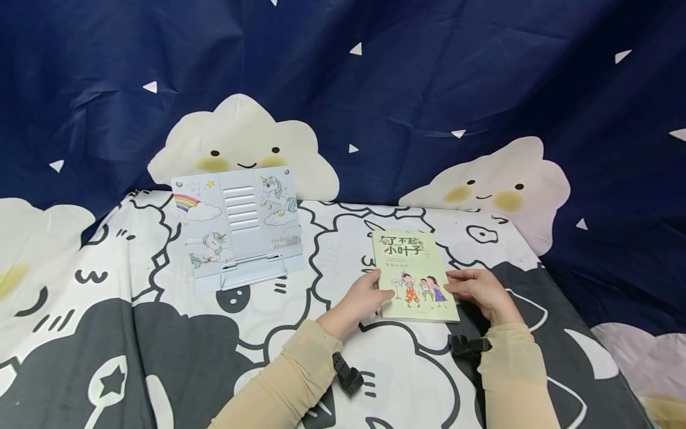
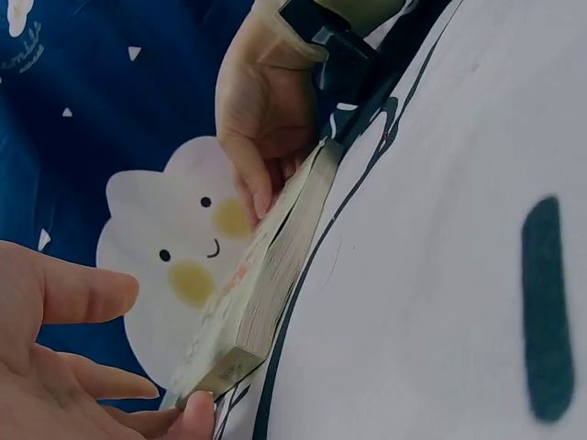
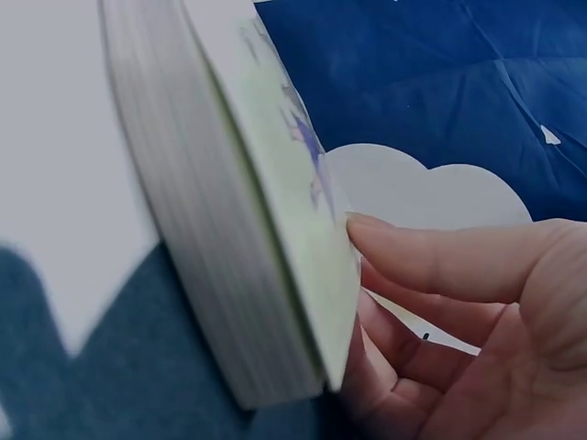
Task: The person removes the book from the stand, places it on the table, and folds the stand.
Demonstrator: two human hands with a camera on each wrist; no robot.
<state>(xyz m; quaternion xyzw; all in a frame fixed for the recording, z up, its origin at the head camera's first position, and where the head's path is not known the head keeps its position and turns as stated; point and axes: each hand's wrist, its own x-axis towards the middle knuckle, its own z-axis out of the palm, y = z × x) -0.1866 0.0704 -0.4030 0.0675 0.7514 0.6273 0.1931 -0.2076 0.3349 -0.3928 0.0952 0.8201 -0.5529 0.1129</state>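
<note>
Lying flat on the patterned cloth (image 1: 161,333), the green book (image 1: 412,275) has the left hand (image 1: 364,296) and right hand (image 1: 479,290) touching its side edges. Left wrist: fingers relaxed beside its corner. Right wrist: fingertips (image 3: 385,234) meet the cover edge (lightly, uncurled).

A pale green paperback children's book (image 1: 412,274) is lying flat and closed, cover up, at about four o'clock from the table's middle, showing cartoon children beneath large Chinese title characters.
</note>
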